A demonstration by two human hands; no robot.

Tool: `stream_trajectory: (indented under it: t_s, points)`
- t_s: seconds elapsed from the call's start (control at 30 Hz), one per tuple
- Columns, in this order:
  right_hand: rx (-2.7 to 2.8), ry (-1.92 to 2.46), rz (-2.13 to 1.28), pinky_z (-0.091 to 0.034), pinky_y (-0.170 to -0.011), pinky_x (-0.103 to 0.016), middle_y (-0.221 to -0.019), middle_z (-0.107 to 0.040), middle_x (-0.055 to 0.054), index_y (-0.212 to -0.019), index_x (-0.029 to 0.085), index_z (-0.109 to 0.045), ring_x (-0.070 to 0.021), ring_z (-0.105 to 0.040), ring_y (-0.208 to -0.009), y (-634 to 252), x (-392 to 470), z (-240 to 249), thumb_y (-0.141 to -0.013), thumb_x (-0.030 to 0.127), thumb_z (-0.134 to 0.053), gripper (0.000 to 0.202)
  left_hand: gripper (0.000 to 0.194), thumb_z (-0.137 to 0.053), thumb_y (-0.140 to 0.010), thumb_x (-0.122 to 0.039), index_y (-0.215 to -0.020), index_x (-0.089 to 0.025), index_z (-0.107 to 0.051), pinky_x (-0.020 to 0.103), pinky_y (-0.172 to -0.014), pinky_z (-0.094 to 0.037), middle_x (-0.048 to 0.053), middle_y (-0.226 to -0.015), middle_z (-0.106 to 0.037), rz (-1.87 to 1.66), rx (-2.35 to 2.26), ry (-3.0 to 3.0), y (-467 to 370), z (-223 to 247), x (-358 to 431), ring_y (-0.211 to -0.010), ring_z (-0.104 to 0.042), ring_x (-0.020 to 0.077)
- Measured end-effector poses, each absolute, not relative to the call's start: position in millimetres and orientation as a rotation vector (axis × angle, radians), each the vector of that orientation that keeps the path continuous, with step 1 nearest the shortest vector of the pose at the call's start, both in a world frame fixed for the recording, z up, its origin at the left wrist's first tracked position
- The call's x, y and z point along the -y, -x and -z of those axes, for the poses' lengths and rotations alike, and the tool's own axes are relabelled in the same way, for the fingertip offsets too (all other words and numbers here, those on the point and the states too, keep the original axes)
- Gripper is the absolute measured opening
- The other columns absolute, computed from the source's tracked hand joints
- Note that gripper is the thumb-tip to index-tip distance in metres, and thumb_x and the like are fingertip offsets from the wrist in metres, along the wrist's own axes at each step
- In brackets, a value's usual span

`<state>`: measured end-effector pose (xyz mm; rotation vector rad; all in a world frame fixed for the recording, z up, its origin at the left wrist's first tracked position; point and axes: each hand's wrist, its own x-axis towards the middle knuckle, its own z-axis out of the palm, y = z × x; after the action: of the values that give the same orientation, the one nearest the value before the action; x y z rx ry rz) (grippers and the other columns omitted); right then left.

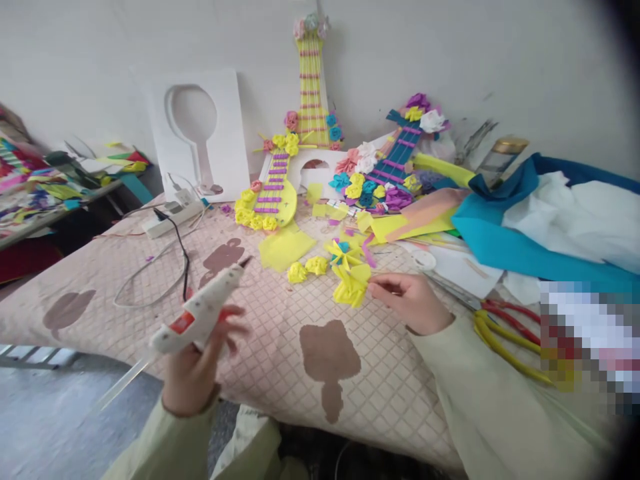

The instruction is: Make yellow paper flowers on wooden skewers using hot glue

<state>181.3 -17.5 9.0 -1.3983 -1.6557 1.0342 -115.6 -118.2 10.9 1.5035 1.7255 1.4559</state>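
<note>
Across the pale pink checked cloth [270, 340], the crinkly yellow paper bunch [351, 288] looks light, soft and easy to squash, so its edge is best, where the right hand [424, 305] pinches it, fingertips together, while the left hand [193, 381] curls around a white plastic glue gun [203, 308].

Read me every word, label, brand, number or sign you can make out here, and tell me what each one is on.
No word, brand, number or sign can be read.
Glue gun in the left hand: small dark marks on its pale body, too blurred to make out.
Jar: what looks like a label, too small and blurred to read.
Pixelated patch at the right: anything printed there is hidden.
</note>
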Motion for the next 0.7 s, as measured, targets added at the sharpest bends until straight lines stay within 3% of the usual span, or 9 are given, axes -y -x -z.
stream_trajectory:
  t_s: [0.03, 0.1, 0.23, 0.4, 0.5, 0.7]
  points:
    - [1.642, 1.388, -1.038, -0.05, -0.057, -0.028, -0.082, -0.07, -0.006, -0.078, 0.016, -0.067, -0.0173, -0.062, -0.067, -181, 18, -9, -0.069, 0.033, -0.058, 0.021, 0.021, -0.048, -0.08, -0.034, -0.086, -0.016, -0.056, 0.024, -0.043, -0.041, 0.005, -0.075, -0.063, -1.33, -1.584, -1.497, 99, -15, 125, -0.042, -0.048, 0.0091]
    - [1.618, 1.373, -1.052, -0.048, -0.051, -0.026, -0.08, -0.07, -0.005, -0.077, 0.016, -0.067, -0.0161, -0.061, -0.065, -179, 19, -10, -0.069, 0.033, -0.058, 0.021, 0.018, -0.052, -0.078, -0.034, -0.081, -0.017, -0.058, 0.021, -0.037, -0.035, -0.004, -0.043, -0.048, -1.21, -1.548, -1.432, 66, -20, 136, -0.035, -0.042, 0.0089]
    - [1.599, 1.362, -1.089, -0.044, -0.047, -0.023, -0.074, -0.068, -0.004, -0.075, 0.015, -0.067, -0.0124, -0.057, -0.056, -176, 21, -12, -0.069, 0.032, -0.058, 0.021, 0.017, -0.058, -0.073, -0.035, -0.071, -0.018, -0.06, 0.024, -0.04, -0.041, 0.001, -0.052, -0.056, -1.259, -1.481, -1.55, 21, -14, 135, -0.044, -0.051, 0.0129]
    - [1.627, 1.308, -1.108, -0.042, -0.047, -0.024, -0.071, -0.068, -0.004, -0.076, 0.014, -0.068, -0.0116, -0.054, -0.054, -174, 24, -11, -0.069, 0.033, -0.058, 0.022, 0.001, -0.057, -0.071, -0.019, -0.071, -0.017, -0.057, 0.025, -0.051, -0.047, 0.003, -0.069, -0.06, -1.194, -1.455, -1.863, 4, -3, 118, -0.058, -0.057, 0.0135]
    - [1.633, 1.308, -1.092, -0.044, -0.05, -0.024, -0.071, -0.068, -0.004, -0.075, 0.014, -0.068, -0.0123, -0.056, -0.056, -173, 25, -12, -0.069, 0.032, -0.058, 0.021, 0.006, -0.054, -0.069, -0.011, -0.071, -0.016, -0.056, 0.025, -0.055, -0.047, 0.003, -0.073, -0.057, -1.162, -1.482, -1.951, 2, 1, 115, -0.062, -0.056, 0.013]
    - [1.649, 1.342, -1.062, -0.047, -0.058, -0.028, -0.075, -0.069, -0.005, -0.076, 0.016, -0.068, -0.0146, -0.059, -0.063, -173, 25, -14, -0.07, 0.03, -0.057, 0.019, 0.01, -0.056, -0.068, -0.012, -0.076, -0.017, -0.056, 0.024, -0.055, -0.046, 0.003, -0.078, -0.057, -1.165, -1.561, -2.033, 2, 7, 117, -0.065, -0.056, 0.0131]
